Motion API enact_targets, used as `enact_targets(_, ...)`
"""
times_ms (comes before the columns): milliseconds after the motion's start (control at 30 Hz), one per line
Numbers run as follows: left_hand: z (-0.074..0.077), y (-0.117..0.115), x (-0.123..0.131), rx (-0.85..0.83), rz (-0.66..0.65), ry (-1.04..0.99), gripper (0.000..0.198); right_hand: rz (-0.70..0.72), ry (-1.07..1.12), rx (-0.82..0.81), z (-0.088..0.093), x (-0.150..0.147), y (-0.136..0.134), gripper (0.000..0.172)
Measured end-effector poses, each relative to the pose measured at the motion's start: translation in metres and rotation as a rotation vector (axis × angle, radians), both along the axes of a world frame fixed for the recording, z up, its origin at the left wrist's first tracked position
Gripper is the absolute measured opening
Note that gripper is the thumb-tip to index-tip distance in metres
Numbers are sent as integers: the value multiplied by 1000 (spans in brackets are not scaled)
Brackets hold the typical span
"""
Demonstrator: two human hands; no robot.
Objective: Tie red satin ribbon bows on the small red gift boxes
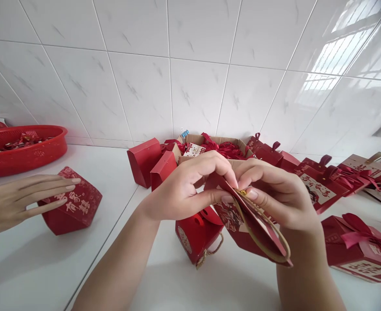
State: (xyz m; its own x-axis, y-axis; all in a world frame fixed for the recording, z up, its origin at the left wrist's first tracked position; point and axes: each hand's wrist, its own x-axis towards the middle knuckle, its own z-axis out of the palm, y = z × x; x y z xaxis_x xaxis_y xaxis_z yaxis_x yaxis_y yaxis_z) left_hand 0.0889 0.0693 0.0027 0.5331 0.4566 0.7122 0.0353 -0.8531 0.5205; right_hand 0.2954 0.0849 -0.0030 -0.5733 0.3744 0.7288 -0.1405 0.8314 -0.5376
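Observation:
Both my hands are raised over the white table, holding a red gift box (245,235) tilted between them. My left hand (196,181) pinches the box's top edge with thumb and fingertips. My right hand (274,190) grips the same edge close beside it, its thumb next to a small gold fitting. A tan ribbon strap (253,233) loops along the box's top edge. Beneath my hands stands another red gift box (198,235) with round holes and a rope handle (209,250).
At the left, another person's hand (47,194) rests on a red box (80,207). A red basket (24,151) of small wrapped items stands behind it. A carton (235,140) of red ribbons is against the tiled wall. Several finished-looking red boxes (362,246) line the right side.

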Motion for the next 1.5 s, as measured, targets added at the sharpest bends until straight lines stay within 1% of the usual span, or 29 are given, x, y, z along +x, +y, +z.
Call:
enact_targets(167,-1,2,0,-14,-27,1,7,-20,-24,7,1,1,-1,14)
enact_targets(300,-1,3,-1,-17,-10,1,6,-42,-16,7,1,0,-2,13)
enact_targets(633,-1,3,0,-16,-4,-6,4,-40,-13,8,0,-1,0,12)
enact_targets(867,-1,3,1,-6,12,-25,9,-70,6,-1,0,-3,-2,12)
enact_targets(933,-1,2,1,-31,24,-36,7,-92,7,-11,0,-4,-2,12)
enact_targets(1000,-2,2,1,-94,37,-51,7,-121,17,-30,-1,-5,-3,12)
enact_targets(1100,-4,1,1,-215,52,-85,13,-150,72,-85,-4,-9,-1,10)
enact_targets(1167,-6,3,3,-252,79,-112,14,-170,124,-159,-7,-12,2,7)
enact_targets(1300,-10,10,10,-211,181,-174,16,-194,221,-371,-19,-14,16,13)
enact_targets(1433,-18,21,16,-155,248,-151,20,-138,216,-456,-31,-5,38,14)
enact_targets(1467,-20,25,16,-147,272,-147,19,-130,194,-474,-33,-2,42,21)
enact_targets(1500,-23,28,17,-142,306,-150,19,-119,163,-492,-34,1,46,35)
